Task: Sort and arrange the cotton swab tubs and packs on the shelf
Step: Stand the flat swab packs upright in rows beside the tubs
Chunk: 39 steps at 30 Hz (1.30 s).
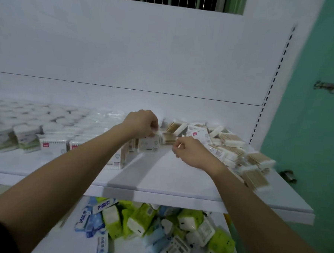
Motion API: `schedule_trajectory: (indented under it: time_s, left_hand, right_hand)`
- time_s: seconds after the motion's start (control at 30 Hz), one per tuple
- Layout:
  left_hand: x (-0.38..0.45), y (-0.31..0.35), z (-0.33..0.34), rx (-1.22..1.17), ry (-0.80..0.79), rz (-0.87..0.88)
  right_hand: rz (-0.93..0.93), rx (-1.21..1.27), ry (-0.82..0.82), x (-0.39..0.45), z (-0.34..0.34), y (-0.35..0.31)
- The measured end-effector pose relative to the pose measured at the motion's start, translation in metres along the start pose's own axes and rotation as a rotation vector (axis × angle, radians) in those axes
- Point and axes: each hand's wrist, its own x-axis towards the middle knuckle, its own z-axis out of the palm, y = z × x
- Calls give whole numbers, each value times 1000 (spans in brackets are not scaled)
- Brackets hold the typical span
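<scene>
Head view: the left hand (141, 123) is curled, pinching the top of an upright cotton swab pack (149, 143) at the middle of the white shelf (178, 187), and just right of that pack the right hand (192, 151) has its fingers curled in; motion blur hides whether it holds anything. Right of the pack lies a loose heap of swab packs (236, 149). Left of it stand a row of upright packs (54, 146) and, farther back, round tubs (27, 119).
</scene>
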Motion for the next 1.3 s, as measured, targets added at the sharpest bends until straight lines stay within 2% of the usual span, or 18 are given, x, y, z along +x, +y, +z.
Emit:
schedule_trajectory:
  time_s: [0.23,0.5,0.7,0.87,0.93,1.0,1.17,1.3]
  left_hand:
    - [21,-14,14,73,-125,29]
    - [38,-22,21,205,-19,158]
    - [45,-28,29,227,-225,239]
    - [44,-21,41,423,-59,266]
    - [45,-12,42,422,-2,274]
    - [45,5,39,269,26,265]
    - [43,53,66,-422,50,111]
    - [38,75,109,-563,130,-57]
  right_hand:
    - [91,-81,-55,20,28,-10]
    - [203,-84,29,33,44,-12]
    - [211,-110,59,33,48,-11]
    - [163,-130,53,36,35,-6]
    - [130,-115,70,36,24,1]
    - [110,-94,99,34,10,10]
    - [137,-43,248,19,-29,47]
    - [130,42,365,2,-39,73]
